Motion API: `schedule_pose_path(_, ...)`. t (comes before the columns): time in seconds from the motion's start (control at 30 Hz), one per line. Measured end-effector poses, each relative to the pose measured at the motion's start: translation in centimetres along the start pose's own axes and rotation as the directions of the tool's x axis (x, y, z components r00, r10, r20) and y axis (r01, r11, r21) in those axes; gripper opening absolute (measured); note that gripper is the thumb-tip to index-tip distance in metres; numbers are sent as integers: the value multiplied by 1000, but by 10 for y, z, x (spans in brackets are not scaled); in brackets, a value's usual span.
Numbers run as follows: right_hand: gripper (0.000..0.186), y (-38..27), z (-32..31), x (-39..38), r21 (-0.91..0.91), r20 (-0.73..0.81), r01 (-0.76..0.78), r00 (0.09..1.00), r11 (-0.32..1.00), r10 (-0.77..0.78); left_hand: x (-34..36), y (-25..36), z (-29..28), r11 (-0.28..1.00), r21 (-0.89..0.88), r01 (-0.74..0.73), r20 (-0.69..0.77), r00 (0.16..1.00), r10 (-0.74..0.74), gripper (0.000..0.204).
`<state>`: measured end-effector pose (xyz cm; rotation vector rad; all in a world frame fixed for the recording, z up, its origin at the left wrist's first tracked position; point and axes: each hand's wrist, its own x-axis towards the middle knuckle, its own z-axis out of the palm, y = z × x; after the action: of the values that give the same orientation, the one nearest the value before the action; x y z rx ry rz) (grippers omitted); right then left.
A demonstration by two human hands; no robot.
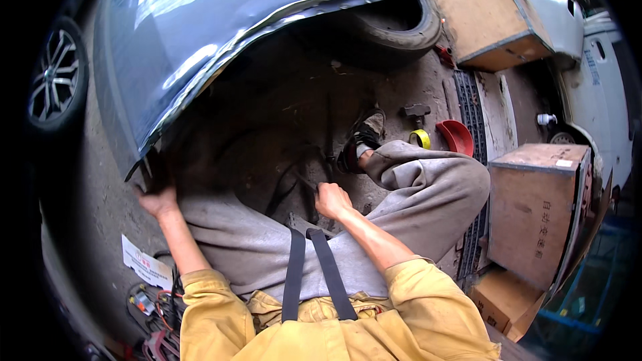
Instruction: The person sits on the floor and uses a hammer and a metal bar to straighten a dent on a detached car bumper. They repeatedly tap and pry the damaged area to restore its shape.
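L hand, btm corner of blue panel just above, R hand curled, grips unclear

Was tight around the left hand, between the lower corner of the blue panel and the left leg. Could pass more freely ahead of the right hand, over the shadowed floor between panel and shoe. Met the bent right leg rightward, then hammer, yellow roll and red tray beyond. Ran up against the tyre farther forward.
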<state>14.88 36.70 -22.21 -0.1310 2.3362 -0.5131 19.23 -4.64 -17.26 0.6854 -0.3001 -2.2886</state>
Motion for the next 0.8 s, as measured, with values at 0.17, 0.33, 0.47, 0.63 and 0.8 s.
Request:
schedule_pose_path(0.17, 34, 20, 21, 27, 90, 160, 285, 942, 954, -296, 17, 35, 8, 990, 139, -4, 135, 991, -15, 57)
schedule_pose_path(0.33, 29, -8, 13, -2, -23, 228, 278, 937, 960, -266, 36, 38, -3, 967, 222, 121, 337, 921, -193, 60)
schedule_pose_path(0.47, 33, -39, -92, -110, 100, -117, 588, 808, 803, -577, 41, 43, 3, 904, 361, 230, 614, 671, -416, 64)
schedule_pose_path(0.63, 40, 48, -162, -222, 788, -480, 615, 582, -31, -656, 42, 45, 22, 823, 497, 276, 534, 651, -540, 55)
schedule_pose_path(0.8, 40, 199, -53, -230, 782, -317, 177, 939, -598, -136, 70, 79, 16, 885, 461, 68, 57, 993, -106, 45)
